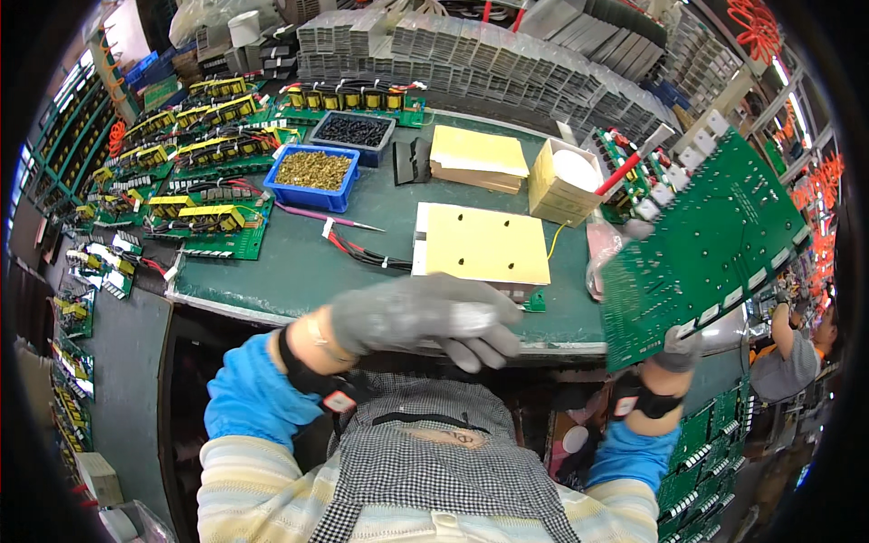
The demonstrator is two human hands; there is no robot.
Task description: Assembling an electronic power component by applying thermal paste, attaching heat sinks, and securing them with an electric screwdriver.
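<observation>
My left hand [425, 317], in a grey glove, hovers at the near edge of the bench with fingers loosely bent and apart, holding nothing. Just beyond it lies a yellow insulating sheet [484, 242] with several dark fasteners, on top of an assembly whose red and black wires [362, 255] run out to the left. A corner of green board shows under it. My right hand [677, 351], also gloved, grips the lower edge of a large green circuit board [711, 244], tilted up at the right with its solder side showing. That board hides much of the right side of the bench.
A blue bin of brass-coloured hardware [312, 172], a bin of black parts [351, 131], stacked yellow sheets [478, 154] and a purple-handled screwdriver [330, 217] are on the bench. Populated boards [208, 222] crowd the left; metal plates [489, 59] line the back. A co-worker [792, 348] is at far right.
</observation>
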